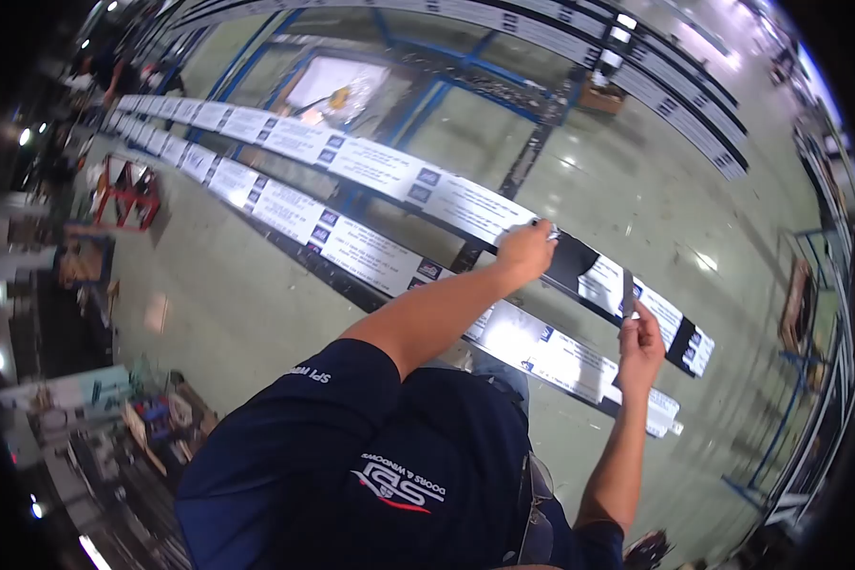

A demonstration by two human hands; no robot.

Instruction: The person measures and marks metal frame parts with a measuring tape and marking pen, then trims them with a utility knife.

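Note:
Two long dark profiles covered in white printed protective film run side by side in front of me. My left hand point(527, 255) is closed at the far profile point(370, 163), its fingertips on something small and pale at the far edge that I cannot make out. Just right of it, a bare black stretch point(570, 261) shows between pieces of film. My right hand point(641, 340) is closed around a narrow, flat dark-grey strip or blade point(627, 293), which stands over the film near the profile's right end. The near profile point(361, 249) passes below both forearms.
Blue metal racking point(432, 109) supports the profiles. More film-covered profiles point(674, 119) lie at the far side. A red stand point(128, 195) is at left, and another person point(114, 71) is at the far left end. A cluttered bench point(152, 418) stands lower left.

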